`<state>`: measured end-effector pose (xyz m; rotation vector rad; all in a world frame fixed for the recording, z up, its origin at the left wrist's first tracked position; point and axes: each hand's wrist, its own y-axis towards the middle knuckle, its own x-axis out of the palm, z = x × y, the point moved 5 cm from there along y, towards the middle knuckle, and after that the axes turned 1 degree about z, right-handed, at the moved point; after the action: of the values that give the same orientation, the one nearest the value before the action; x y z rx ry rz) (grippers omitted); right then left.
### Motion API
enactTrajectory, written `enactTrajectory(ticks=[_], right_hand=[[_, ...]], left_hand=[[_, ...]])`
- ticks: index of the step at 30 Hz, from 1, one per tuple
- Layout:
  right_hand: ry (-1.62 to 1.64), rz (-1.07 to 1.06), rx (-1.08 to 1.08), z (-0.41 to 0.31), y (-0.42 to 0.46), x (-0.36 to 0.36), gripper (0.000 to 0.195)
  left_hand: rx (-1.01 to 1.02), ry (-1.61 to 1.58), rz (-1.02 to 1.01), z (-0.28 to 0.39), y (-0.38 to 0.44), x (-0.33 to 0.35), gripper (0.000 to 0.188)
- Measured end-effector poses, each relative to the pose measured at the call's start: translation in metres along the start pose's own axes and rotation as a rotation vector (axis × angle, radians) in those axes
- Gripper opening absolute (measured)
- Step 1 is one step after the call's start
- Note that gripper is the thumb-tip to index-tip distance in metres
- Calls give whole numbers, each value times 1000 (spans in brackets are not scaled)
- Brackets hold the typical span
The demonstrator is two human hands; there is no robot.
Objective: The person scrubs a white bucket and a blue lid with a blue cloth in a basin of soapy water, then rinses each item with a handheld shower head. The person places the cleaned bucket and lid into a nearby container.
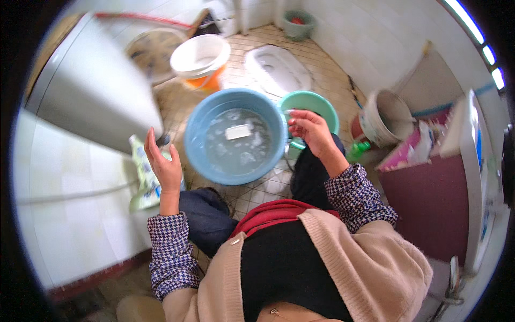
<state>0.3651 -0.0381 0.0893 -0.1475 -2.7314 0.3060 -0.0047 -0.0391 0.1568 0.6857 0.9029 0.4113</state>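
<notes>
A blue plastic basin [193, 161] with cloudy, sudsy water stands on the tiled floor before me. A white rectangular block [238, 132] lies in its water; whether it is soap cannot be told. My left hand [164, 163] is raised to the left of the basin, fingers apart, holding nothing. Over the near edge of a green plastic basin [330, 110], my right hand [310, 131] is raised with loosely bent fingers and nothing seen in them. The green basin is right of the blue one, its contents mostly hidden.
A white and orange bucket [207, 76] and a squat toilet [277, 68] are beyond the basins. A green and white packet [145, 177] leans at the left wall. On the right are a dirty white bucket [384, 120], a green bottle [358, 151] and a maroon cabinet [426, 205].
</notes>
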Motion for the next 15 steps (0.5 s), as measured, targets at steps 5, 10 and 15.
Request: enactTrajectory(ticks=[5, 10, 15], right_hand=[[13, 466, -147, -28, -39, -125, 24], [37, 791, -107, 20, -89, -223, 24], [26, 828, -51, 33, -93, -240, 22]], left_hand=[[35, 5, -314, -17, -14, 101, 69], [-90, 37, -479, -63, -52, 165, 70], [-244, 45, -505, -91, -49, 184, 70]])
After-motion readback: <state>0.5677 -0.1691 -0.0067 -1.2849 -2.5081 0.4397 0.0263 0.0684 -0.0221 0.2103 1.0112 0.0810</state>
